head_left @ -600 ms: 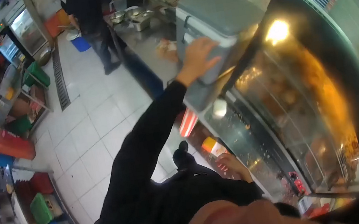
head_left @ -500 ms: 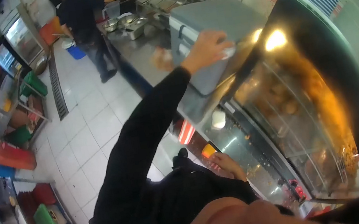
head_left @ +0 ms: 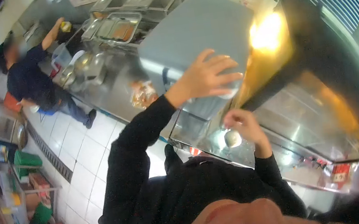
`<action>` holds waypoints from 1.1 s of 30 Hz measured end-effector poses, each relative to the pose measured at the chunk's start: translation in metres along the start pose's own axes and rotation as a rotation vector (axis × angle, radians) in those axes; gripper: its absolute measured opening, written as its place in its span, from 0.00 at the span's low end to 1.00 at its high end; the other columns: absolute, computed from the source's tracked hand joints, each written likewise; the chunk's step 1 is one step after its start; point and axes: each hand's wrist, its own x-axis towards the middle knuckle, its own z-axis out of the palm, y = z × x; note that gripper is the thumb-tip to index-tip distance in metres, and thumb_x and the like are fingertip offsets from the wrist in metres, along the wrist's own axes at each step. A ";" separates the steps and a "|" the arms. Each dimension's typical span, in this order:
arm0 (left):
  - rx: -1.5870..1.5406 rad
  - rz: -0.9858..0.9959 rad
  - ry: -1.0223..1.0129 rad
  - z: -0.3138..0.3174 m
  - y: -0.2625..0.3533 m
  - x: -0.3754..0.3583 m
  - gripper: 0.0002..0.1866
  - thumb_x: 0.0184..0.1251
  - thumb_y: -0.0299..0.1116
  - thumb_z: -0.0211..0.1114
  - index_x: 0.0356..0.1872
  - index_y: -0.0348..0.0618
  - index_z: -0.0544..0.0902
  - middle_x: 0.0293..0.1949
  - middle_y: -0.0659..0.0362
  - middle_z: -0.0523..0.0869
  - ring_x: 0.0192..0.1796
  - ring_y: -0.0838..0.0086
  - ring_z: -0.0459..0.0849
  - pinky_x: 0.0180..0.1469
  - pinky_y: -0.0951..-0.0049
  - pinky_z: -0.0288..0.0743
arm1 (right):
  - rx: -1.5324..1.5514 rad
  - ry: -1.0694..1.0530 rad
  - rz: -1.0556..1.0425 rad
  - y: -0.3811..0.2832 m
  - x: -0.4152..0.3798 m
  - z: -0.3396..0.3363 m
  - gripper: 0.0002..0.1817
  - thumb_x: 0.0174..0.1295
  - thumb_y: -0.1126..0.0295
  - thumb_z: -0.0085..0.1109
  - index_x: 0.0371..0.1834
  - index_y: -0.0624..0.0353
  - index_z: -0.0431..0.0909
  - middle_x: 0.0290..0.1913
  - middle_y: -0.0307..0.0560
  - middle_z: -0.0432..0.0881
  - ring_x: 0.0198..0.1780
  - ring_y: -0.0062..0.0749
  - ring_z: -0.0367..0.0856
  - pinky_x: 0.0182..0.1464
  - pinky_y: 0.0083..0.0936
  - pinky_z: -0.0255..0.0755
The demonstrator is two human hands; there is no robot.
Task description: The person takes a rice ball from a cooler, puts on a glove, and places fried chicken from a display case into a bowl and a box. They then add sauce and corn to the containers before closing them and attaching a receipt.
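My left hand (head_left: pixel 207 76) reaches over the front edge of a large grey lidded box (head_left: pixel 199 28), its fingers spread. A small white patch shows below those fingertips, at the box's corner. To the right and lower, my right hand (head_left: pixel 243 125) is over the metal counter (head_left: pixel 209 142) with its fingers curled together; what they hold, if anything, is too blurred to make out. Just below those fingers stands a small round whitish thing (head_left: pixel 233 139). A clear plastic pack with brown contents (head_left: pixel 142 94) lies left of the box.
A lit glass display case (head_left: pixel 314 115) borders the right side. Metal food trays (head_left: pixel 118 28) and bowls (head_left: pixel 67 75) line the back counter. Another person (head_left: pixel 30 78) stands at far left on the tiled floor, an arm raised over that counter. Shelves (head_left: pixel 38 193) stand at left.
My right hand has risen from beside my body to over the counter, and the yellow-ended thing it held no longer shows. My left hand's fingers have spread. The view has turned.
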 end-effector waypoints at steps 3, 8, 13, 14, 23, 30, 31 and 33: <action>0.048 -0.347 0.260 -0.051 -0.038 -0.050 0.32 0.45 0.53 0.72 0.55 0.55 0.77 0.55 0.60 0.77 0.58 0.68 0.74 0.62 0.59 0.59 | 0.096 0.428 -0.055 -0.023 0.014 0.012 0.07 0.64 0.70 0.56 0.35 0.63 0.77 0.30 0.39 0.78 0.31 0.18 0.74 0.36 0.17 0.69; -0.251 -0.720 0.474 -0.047 -0.119 -0.129 0.47 0.35 0.57 0.76 0.60 0.45 0.73 0.58 0.52 0.77 0.59 0.63 0.75 0.64 0.60 0.57 | 0.073 0.850 -0.076 -0.028 0.043 0.039 0.05 0.64 0.72 0.56 0.34 0.62 0.76 0.29 0.38 0.78 0.29 0.17 0.73 0.35 0.15 0.68; -0.179 -0.556 0.234 -0.065 -0.154 -0.109 0.58 0.23 0.62 0.78 0.64 0.44 0.70 0.58 0.53 0.78 0.59 0.58 0.76 0.66 0.56 0.57 | -0.012 0.706 0.062 -0.031 0.048 0.074 0.03 0.61 0.76 0.58 0.33 0.65 0.78 0.33 0.42 0.82 0.33 0.19 0.78 0.36 0.17 0.71; -0.093 -0.497 0.276 -0.070 -0.162 -0.098 0.60 0.18 0.64 0.77 0.64 0.48 0.71 0.60 0.56 0.77 0.60 0.59 0.76 0.65 0.55 0.58 | -0.061 0.611 0.107 -0.039 0.051 0.082 0.04 0.60 0.76 0.58 0.33 0.66 0.79 0.33 0.42 0.82 0.33 0.20 0.78 0.36 0.17 0.71; -0.311 0.293 0.513 -0.095 -0.166 0.087 0.42 0.23 0.69 0.73 0.45 0.55 0.82 0.48 0.59 0.82 0.50 0.64 0.79 0.52 0.59 0.66 | -0.330 0.457 -0.102 -0.096 0.129 0.094 0.07 0.56 0.78 0.60 0.38 0.62 0.81 0.35 0.45 0.83 0.32 0.26 0.78 0.37 0.23 0.72; -0.387 0.413 0.200 -0.093 -0.118 0.140 0.39 0.31 0.68 0.71 0.43 0.50 0.79 0.37 0.59 0.81 0.48 0.63 0.79 0.47 0.60 0.71 | -1.242 0.795 -0.149 -0.070 0.285 0.005 0.18 0.57 0.63 0.60 0.47 0.61 0.78 0.41 0.47 0.83 0.39 0.41 0.80 0.44 0.30 0.73; -0.372 0.450 0.238 -0.090 -0.116 0.141 0.37 0.33 0.69 0.69 0.40 0.50 0.78 0.36 0.59 0.80 0.46 0.63 0.79 0.44 0.61 0.71 | -1.300 0.778 -0.018 -0.059 0.304 -0.013 0.18 0.57 0.63 0.60 0.48 0.61 0.77 0.41 0.47 0.83 0.39 0.41 0.80 0.45 0.31 0.73; -0.380 0.456 0.227 -0.085 -0.108 0.140 0.38 0.33 0.70 0.68 0.40 0.50 0.78 0.36 0.59 0.80 0.46 0.63 0.80 0.44 0.61 0.72 | -1.351 0.707 0.210 -0.035 0.321 -0.042 0.19 0.56 0.62 0.61 0.48 0.61 0.77 0.42 0.47 0.82 0.40 0.41 0.79 0.46 0.31 0.72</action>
